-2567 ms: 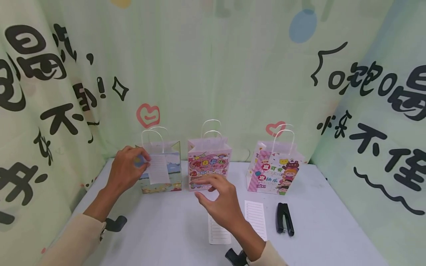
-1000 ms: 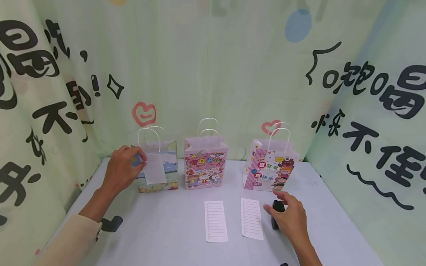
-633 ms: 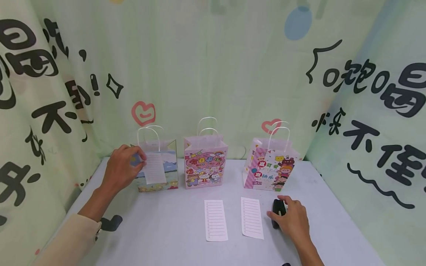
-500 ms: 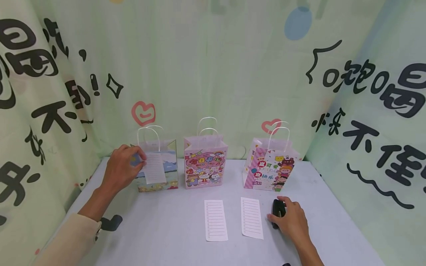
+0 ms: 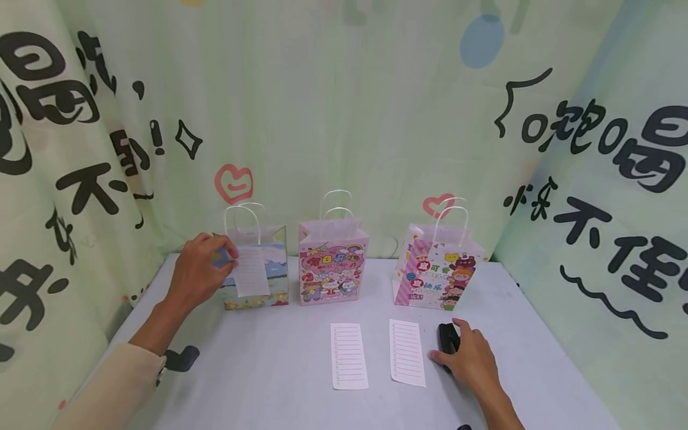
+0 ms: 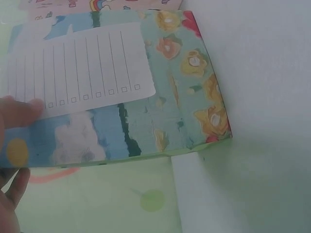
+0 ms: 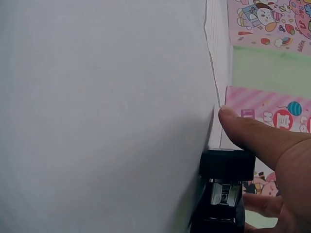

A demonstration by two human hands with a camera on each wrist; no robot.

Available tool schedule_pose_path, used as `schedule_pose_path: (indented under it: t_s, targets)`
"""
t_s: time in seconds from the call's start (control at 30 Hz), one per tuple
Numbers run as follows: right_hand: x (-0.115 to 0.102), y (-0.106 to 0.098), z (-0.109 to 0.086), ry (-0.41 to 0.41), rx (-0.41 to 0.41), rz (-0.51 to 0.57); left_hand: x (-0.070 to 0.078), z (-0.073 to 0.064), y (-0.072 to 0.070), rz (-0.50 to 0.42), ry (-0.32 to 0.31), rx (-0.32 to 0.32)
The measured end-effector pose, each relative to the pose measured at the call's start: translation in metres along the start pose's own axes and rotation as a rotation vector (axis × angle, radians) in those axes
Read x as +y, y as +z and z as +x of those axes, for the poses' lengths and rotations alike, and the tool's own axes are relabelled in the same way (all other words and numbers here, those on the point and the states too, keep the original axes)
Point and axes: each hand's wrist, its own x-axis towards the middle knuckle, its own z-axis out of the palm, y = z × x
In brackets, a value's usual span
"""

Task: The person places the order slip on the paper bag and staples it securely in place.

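Note:
At the left, my left hand [image 5: 201,272] pinches a lined paper slip [image 5: 251,272] against the front of a blue and green paper bag [image 5: 278,280]. In the left wrist view, the thumb [image 6: 24,112] lies on the slip [image 6: 97,63], with other fingers behind the bag's edge. My right hand [image 5: 473,358] is spread around a black stapler [image 5: 447,338] on the table. In the right wrist view, the thumb [image 7: 248,131] stands apart from the stapler [image 7: 226,165], while fingers are beside its far side; whether they touch it, I cannot tell.
Two more lined slips, the left slip [image 5: 349,356] and the right slip [image 5: 407,352], lie on the white table [image 5: 269,370]. A pink bag [image 5: 333,269] stands in the middle and a pink striped bag [image 5: 438,272] at the right. A printed curtain [image 5: 344,119] hangs behind.
My right hand has moved right from in front of the middle bag to the stapler, which has since turned slightly. The left hand still holds the slip on the bag.

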Motion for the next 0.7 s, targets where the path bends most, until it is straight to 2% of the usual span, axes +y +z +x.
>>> schedule_pose_path:
  t_s: [0.13, 0.27, 0.7]
  targets:
    - [0.000, -0.002, 0.002, 0.030, -0.033, -0.055, 0.000, -0.001, 0.001, -0.005, -0.004, -0.004]
    - [-0.002, -0.005, 0.000, 0.010, -0.048, -0.064, 0.001, -0.001, 0.001, -0.007, -0.011, -0.004]
    - [-0.033, -0.009, -0.009, -0.066, -0.077, 0.229, 0.001, -0.001, 0.000, -0.003, -0.011, -0.004]
